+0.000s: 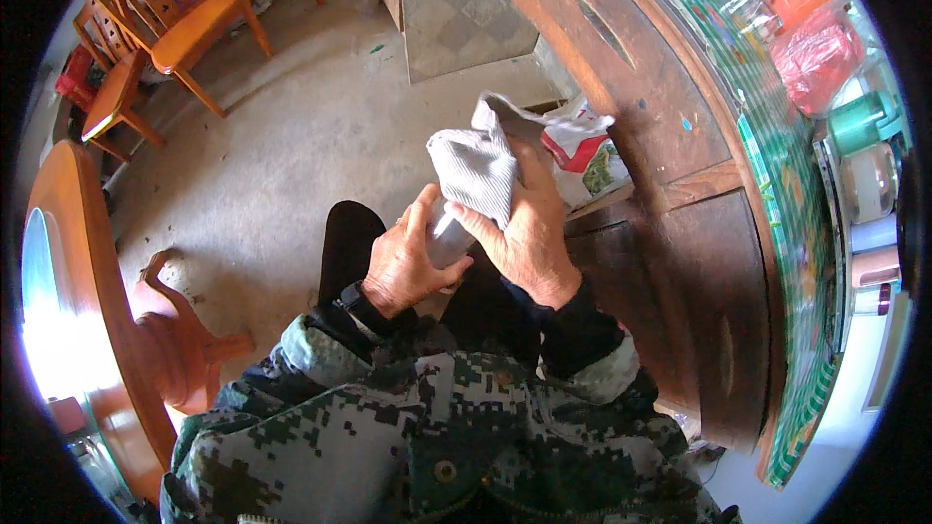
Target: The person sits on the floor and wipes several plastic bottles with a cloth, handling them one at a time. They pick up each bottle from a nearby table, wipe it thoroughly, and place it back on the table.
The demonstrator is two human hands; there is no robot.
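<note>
Above my knees, my left hand (404, 251) grips a clear see-through container (445, 236), probably a jar or cup, around its side. A grey-and-white striped cloth (473, 164) is in my right hand (535, 233), pressed against the container's upper end. My right thumb lies along the cloth's lower edge, and the fingers are largely behind it. A loose flap of the cloth trails off to the upper right. The container's far end is hidden under the cloth.
A wooden cabinet (677, 247) runs along my right, with bottles, a pink plastic bag (819, 58) and a green lidded container (863, 122) on top. A printed bag (586, 153) sits by its base. Wooden chairs (196, 29) stand far left; a round table (95, 291) is at left.
</note>
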